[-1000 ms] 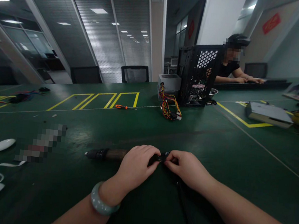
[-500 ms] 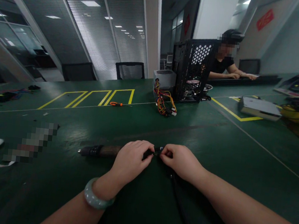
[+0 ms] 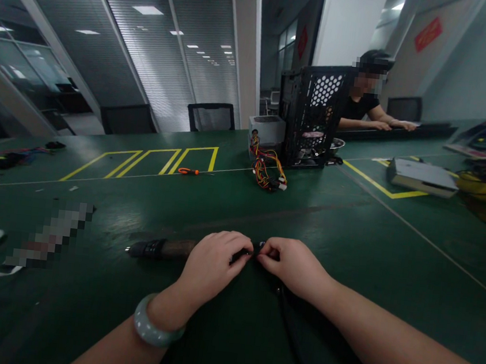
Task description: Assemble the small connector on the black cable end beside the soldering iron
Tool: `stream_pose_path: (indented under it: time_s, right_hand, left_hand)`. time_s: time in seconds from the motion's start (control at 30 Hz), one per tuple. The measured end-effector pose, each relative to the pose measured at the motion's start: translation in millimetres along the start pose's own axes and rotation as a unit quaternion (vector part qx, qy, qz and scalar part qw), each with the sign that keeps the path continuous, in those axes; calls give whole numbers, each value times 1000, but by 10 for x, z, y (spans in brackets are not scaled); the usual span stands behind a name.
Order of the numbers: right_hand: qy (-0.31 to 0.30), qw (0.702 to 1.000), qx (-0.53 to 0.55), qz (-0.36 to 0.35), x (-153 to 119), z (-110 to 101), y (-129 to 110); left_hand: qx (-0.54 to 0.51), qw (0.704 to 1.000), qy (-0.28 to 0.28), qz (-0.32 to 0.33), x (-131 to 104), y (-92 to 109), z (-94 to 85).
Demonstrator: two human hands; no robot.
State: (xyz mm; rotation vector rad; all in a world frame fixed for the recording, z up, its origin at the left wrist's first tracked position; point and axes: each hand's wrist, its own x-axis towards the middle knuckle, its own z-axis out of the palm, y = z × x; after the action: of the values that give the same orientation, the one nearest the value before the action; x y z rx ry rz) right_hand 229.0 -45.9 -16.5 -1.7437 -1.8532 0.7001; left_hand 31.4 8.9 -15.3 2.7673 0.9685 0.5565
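Observation:
A dark cylindrical tool (image 3: 160, 249) with a brownish middle lies on the green table (image 3: 240, 205), its black tip pointing left. My left hand (image 3: 212, 263) is wrapped over its right end. My right hand (image 3: 292, 265) pinches a small black part where a black cable (image 3: 295, 344) meets the tool. The two hands nearly touch, and the joint between them is mostly hidden. A pale green bangle (image 3: 153, 329) sits on my left wrist.
Farther back stand a black computer case (image 3: 313, 117), a grey power supply (image 3: 268, 129) with coloured wires (image 3: 267, 173), and an orange screwdriver (image 3: 189, 171). Another person sits at the far right. A grey flat box (image 3: 421, 176) lies right; white items lie left.
My hands have closed in on each other over the tool's right end, hiding more of the joint. The view has shifted slightly; the tool stays on the table.

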Motion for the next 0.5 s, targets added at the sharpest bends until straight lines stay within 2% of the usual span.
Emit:
stream_pose_path:
  time_s: [0.23,0.4,0.5]
  right_hand:
    - [-4,1000,-2,-4,16,9,-1]
    - [-1,1000,-4,-3,16,9,-10]
    - [2,1000,-1,-9,14,8,-14]
  left_hand:
    - [-5,1000,4,7,-6,18,-12]
    - [-2,999,20,-27,-17,28,5]
    - [-3,1000,18,-25,-16,26,7]
